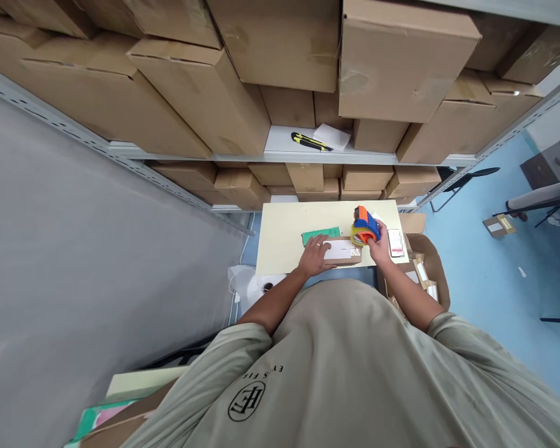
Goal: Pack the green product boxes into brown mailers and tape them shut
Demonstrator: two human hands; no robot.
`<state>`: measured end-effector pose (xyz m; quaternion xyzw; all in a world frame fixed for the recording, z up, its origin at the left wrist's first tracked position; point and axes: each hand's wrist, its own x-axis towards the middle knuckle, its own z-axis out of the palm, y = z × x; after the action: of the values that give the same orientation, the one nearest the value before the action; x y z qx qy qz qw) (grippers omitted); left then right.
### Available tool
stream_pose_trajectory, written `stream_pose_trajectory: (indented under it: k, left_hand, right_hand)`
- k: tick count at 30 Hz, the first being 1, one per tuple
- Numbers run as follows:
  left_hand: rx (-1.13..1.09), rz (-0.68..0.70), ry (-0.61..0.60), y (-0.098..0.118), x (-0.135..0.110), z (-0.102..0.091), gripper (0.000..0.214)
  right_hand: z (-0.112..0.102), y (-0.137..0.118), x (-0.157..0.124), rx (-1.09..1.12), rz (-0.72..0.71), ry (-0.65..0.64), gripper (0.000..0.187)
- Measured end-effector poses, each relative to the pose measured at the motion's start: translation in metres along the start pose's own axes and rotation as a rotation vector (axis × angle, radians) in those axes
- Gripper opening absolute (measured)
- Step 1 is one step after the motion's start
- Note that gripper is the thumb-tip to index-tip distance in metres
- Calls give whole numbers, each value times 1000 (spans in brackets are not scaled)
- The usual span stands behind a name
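A small cardboard box (343, 256) with a white label on top lies near the front edge of the pale table (280, 230). My left hand (314, 254) grips its left end, fingers at the far side and thumb by the label. In my right hand (379, 246) is a blue and orange tape dispenser (364, 225) with a yellowish roll, held over the right end of the box. Whether the tape touches the box I cannot make out. A flat green item (321, 234) lies just behind the box. To the right of my right hand, a phone-like item (395, 243) rests on the table.
Shelves packed with cardboard boxes (401, 59) rise beyond the table. A yellow and black utility knife (310, 142) lies on the shelf board. Right of the table stands a large carton (436, 264) containing small parcels. A grey wall (98, 249) is close on the left.
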<state>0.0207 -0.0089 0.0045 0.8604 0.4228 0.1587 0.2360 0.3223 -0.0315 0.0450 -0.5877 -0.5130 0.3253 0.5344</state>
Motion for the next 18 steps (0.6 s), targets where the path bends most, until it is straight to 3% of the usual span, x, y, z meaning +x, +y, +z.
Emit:
stream_pose_trajectory:
  k: [6, 10, 13, 18]
  left_hand:
    - [-95, -23, 47, 7, 1, -8, 44]
    - [-278, -95, 271, 24, 1, -26, 24]
    - [-474, -172, 487, 45, 5, -45, 24]
    - [-720, -240, 498, 81, 20, -68, 38]
  right_hand:
    - [18, 9, -9, -132, -87, -233, 66]
    - [15, 19, -12, -169, -81, -247, 65]
    - [13, 21, -13, -174, -89, -248, 65]
    - [13, 21, -14, -194, -107, -245, 67]
